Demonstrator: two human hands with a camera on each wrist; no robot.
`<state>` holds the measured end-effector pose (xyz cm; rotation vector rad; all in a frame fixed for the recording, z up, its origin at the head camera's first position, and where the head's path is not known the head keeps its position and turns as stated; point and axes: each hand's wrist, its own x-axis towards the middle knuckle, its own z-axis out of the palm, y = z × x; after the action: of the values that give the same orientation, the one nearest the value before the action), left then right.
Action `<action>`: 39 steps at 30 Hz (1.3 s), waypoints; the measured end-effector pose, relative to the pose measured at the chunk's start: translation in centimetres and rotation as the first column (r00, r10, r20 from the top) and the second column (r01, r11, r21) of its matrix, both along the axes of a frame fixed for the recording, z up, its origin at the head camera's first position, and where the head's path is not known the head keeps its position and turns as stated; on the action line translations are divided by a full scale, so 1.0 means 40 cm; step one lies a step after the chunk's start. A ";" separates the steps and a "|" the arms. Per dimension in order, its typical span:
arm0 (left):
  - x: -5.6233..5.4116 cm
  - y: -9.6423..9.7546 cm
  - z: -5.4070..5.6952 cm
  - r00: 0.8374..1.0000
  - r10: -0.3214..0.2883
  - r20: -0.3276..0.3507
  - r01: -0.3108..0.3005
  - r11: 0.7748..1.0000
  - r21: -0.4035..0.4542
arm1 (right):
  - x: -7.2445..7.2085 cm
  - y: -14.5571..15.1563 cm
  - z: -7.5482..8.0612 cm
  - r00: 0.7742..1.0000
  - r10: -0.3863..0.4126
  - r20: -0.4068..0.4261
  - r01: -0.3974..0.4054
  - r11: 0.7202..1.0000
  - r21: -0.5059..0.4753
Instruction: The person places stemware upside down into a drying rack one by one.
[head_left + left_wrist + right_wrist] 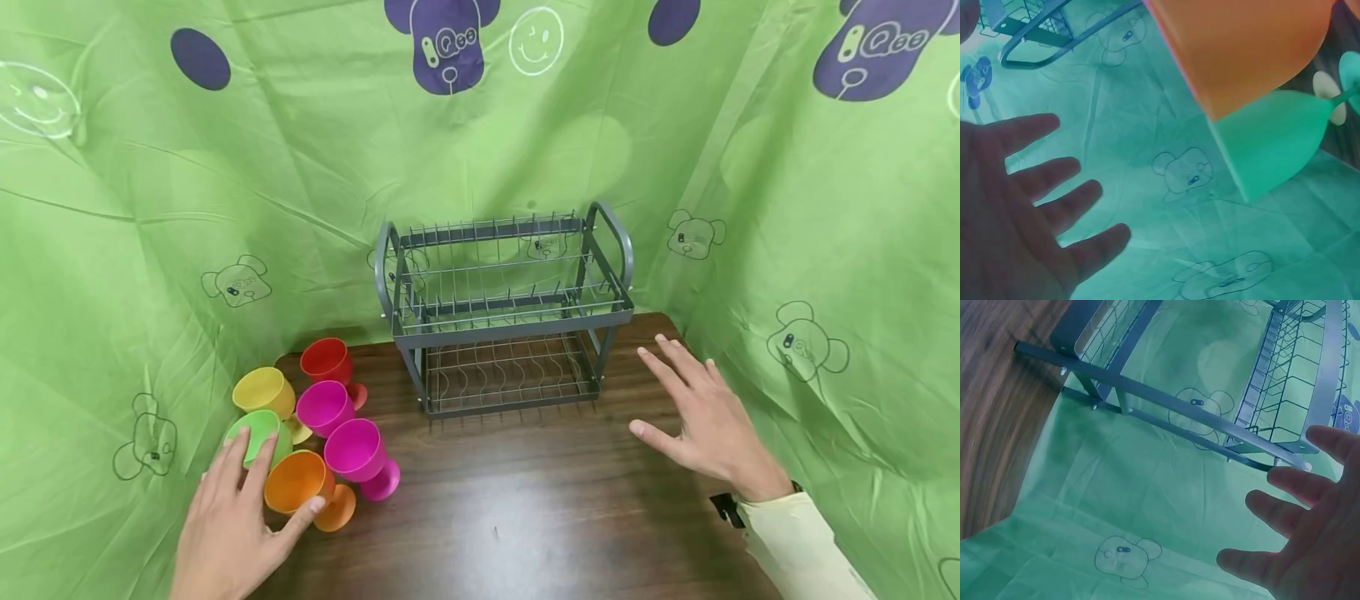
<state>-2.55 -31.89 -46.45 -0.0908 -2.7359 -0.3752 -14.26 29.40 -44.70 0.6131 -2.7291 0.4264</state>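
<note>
Left hand (228,525), fingers spread wide, gripping nothing. Right hand (708,429), likewise spread and unladen. Orange goblet (297,483), smooth, round-bowled on a short stem and disc foot, mouth up: at the left hand's two o'clock, overlapped by the thumb; contact cannot be told. Green goblet (259,423), at one o'clock, partly hidden by fingers. Beyond: two magenta goblets (355,450), yellow goblet (262,390), red goblet (325,358). Grey two-tier wire rack (517,331), at the right hand's ten o'clock.
</note>
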 end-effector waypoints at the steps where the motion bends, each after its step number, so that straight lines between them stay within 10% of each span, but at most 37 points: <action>1: 0.001 0.001 -0.003 1.000 -0.002 -0.025 0.002 1.000 0.007 | 0.000 -0.001 0.000 1.000 0.001 0.001 -0.001 1.000 -0.011; 14: 0.018 0.020 -0.052 0.968 0.076 -0.240 -0.044 0.989 0.139 | 0.017 -0.043 -0.015 0.999 0.022 0.028 -0.014 0.966 -0.258; 23: 0.015 0.028 -0.102 0.891 0.140 -0.431 -0.036 0.970 0.239 | 0.037 -0.097 -0.036 0.993 0.105 0.047 -0.070 0.872 -0.485; 28: 0.012 0.030 -0.142 0.810 0.188 -0.555 -0.001 0.947 0.320 | 0.051 -0.129 -0.038 0.988 0.153 0.033 -0.105 0.805 -0.584; 32: 0.019 0.038 -0.171 0.780 0.254 -0.573 -0.002 0.916 0.402 | 0.059 -0.152 -0.048 0.982 0.190 0.020 -0.135 0.764 -0.630; 39: 0.037 0.060 -0.216 0.782 0.432 -0.449 -0.106 0.802 0.588 | 0.071 -0.189 -0.064 0.965 0.260 0.032 -0.164 0.696 -0.699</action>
<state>-1.07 -29.51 -55.10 0.3132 -1.9229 -0.8580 -11.41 21.85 -47.25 0.6892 -2.3204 1.5089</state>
